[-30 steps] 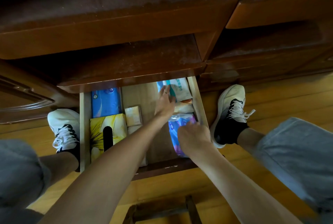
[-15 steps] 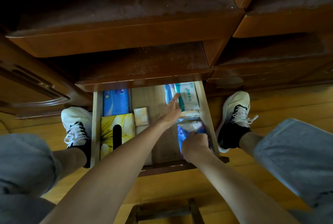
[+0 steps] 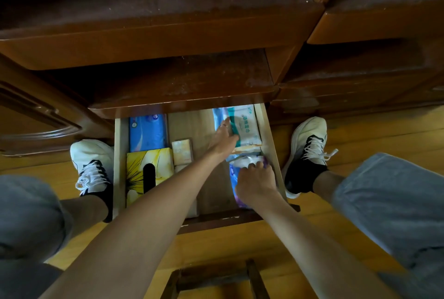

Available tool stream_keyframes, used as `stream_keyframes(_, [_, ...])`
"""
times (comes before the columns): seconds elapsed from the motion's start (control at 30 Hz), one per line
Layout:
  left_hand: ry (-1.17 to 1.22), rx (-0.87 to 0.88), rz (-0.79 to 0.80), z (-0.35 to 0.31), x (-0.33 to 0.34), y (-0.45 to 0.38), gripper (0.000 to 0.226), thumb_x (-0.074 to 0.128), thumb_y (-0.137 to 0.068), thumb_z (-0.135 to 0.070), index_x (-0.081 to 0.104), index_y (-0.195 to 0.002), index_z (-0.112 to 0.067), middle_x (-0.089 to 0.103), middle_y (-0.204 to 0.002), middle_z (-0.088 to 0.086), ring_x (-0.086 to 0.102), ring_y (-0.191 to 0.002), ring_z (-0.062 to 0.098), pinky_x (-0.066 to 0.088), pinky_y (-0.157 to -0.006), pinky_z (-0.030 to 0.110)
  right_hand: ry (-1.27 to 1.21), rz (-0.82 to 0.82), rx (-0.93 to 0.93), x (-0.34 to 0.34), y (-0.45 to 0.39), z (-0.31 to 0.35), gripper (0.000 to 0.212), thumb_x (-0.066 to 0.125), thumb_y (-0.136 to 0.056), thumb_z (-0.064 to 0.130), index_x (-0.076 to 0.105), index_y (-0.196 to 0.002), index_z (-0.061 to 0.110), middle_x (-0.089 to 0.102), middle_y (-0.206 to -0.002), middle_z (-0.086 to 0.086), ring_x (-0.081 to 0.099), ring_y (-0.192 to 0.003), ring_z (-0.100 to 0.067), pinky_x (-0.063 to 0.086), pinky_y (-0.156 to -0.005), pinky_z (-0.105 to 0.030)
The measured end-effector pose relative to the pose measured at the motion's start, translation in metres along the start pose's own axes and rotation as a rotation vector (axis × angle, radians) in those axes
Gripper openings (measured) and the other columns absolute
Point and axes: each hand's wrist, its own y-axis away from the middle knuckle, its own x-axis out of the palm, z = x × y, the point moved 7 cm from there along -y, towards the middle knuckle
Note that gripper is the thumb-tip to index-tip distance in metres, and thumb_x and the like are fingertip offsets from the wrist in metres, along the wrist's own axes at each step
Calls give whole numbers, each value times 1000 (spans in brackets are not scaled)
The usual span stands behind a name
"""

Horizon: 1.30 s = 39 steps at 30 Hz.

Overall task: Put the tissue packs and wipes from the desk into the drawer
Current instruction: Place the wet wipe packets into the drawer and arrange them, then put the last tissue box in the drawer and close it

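The pale wooden drawer (image 3: 119, 159) stands pulled out under the dark desk. My left hand (image 3: 223, 140) reaches to the back right corner, its straight fingers lying against the side of a white and teal wipes pack (image 3: 248, 125). Just in front of that pack lies a blue and purple pack (image 3: 233, 175) against the right wall. My right hand (image 3: 254, 184) grips it, fingers curled over its white top end. On the left side of the drawer lie a blue tissue pack (image 3: 147, 131), a yellow tissue box (image 3: 134, 173) and a small beige pack (image 3: 182, 152).
My feet in white shoes (image 3: 92, 161) (image 3: 307, 152) stand on the wooden floor on either side of the drawer. Shut dark drawers and the desk top overhang the back. A wooden stool frame (image 3: 213, 279) is below my arms.
My left hand has slid further back along the wipes pack. My right hand has shifted a little toward the back on the blue and purple pack, pressing it nearer the right wall.
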Motion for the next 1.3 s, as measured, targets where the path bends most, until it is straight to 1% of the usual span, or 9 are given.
stream_keyframes(0.17, [-214,72,-87,-9,-21,20,48,55,-98,-14,46,-144,-23,39,-150,-2,50,-119,10,48,-87,19,37,-78,21,-20,11,-2,48,46,-102,37,52,-142,11,51,-147,-13,41,-137,-33,37,-110,-44])
stream_keyframes(0.3, [-362,113,-77,-23,-43,58,37,54,-99,-15,55,-136,-17,48,-143,3,59,-119,18,52,-74,10,40,-273,46,-55,36,5,51,52,-102,36,49,-144,7,56,-140,-15,46,-131,-34,43,-104,-43])
stream_keyframes(0.4, [-521,163,-89,-56,-72,97,32,52,-99,-22,63,-128,-25,67,-126,2,66,-110,20,56,-88,32,-6,-352,31,-85,59,0,47,50,-102,39,53,-139,10,60,-133,-11,52,-123,-29,46,-95,-38])
stream_keyframes(0.5, [-680,250,-177,-114,-112,140,31,51,-99,-26,67,-125,-28,69,-125,-3,66,-110,20,53,-90,32,-167,-438,5,-134,88,-26,38,53,-98,41,59,-127,17,64,-126,-7,57,-119,-27,46,-86,-38])
stream_keyframes(0.67, [-1012,618,-487,-239,-167,237,26,49,-101,-33,66,-120,-36,70,-118,-11,68,-102,13,56,-80,31,-329,-978,-91,-251,177,-82,10,63,-92,36,57,-94,28,65,-88,10,64,-85,-15,41,-59,-29])
stream_keyframes(0.8, [-969,971,-755,-335,-203,306,24,56,-96,-27,70,-116,-30,74,-110,-9,70,-97,11,55,-70,27,-356,-1393,-160,-347,233,-123,16,61,-88,26,61,-104,25,65,-104,8,58,-99,-16,48,-73,-30])
stream_keyframes(0.97, [-950,1009,-822,-419,-226,298,23,54,-96,-23,72,-110,-27,70,-106,-9,64,-100,15,53,-67,29,-308,-1236,-60,-408,215,-161,43,43,-103,46,56,-137,23,58,-140,1,51,-130,-23,41,-106,-40])
stream_keyframes(1.2, [-1045,897,-646,-516,-202,196,26,51,-91,-30,68,-109,-33,64,-112,-6,58,-109,19,49,-80,36,-303,-1415,-47,-445,203,-197,39,38,-98,50,61,-75,28,63,-73,10,61,-76,-13,42,-58,-30])
stream_keyframes(1.3, [-1076,802,-488,-550,-186,145,30,53,-90,-33,66,-117,-34,61,-121,-3,58,-112,22,50,-86,38,-657,-1248,-146,-461,181,-233,43,42,-94,51,64,-66,27,67,-63,10,63,-63,-5,52,-65,-32])
